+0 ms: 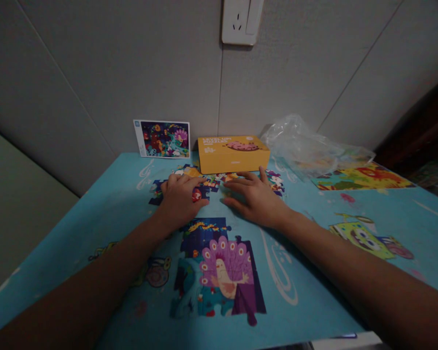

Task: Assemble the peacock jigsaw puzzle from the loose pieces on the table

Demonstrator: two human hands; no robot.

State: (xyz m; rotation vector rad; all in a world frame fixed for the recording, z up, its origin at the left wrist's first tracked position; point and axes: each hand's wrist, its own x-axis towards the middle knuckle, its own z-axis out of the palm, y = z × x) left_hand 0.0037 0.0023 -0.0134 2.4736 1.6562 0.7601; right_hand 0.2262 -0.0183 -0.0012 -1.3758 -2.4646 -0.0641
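Note:
My left hand [182,196] lies over loose jigsaw pieces [155,190], its fingers stretched out and apart. A dark blue piece with a red figure [197,195] shows between its thumb and forefinger; whether they touch it I cannot tell. To the right, my right hand [253,197] is spread with fingers apart, beside more loose pieces [276,182]. Nothing shows in its grasp. Nearer to me lies a joined part of the jigsaw puzzle [226,272], with a purple many-eyed creature and a dark blue upper corner. Both hands hide some of the loose pieces.
A yellow puzzle box [235,158] stands behind the pieces. A picture card [164,139] leans on the wall to its left. Clear plastic bags [306,148] and a colourful sheet [368,177] lie at the right. A blue cartoon-patterned cloth [314,301] covers the table.

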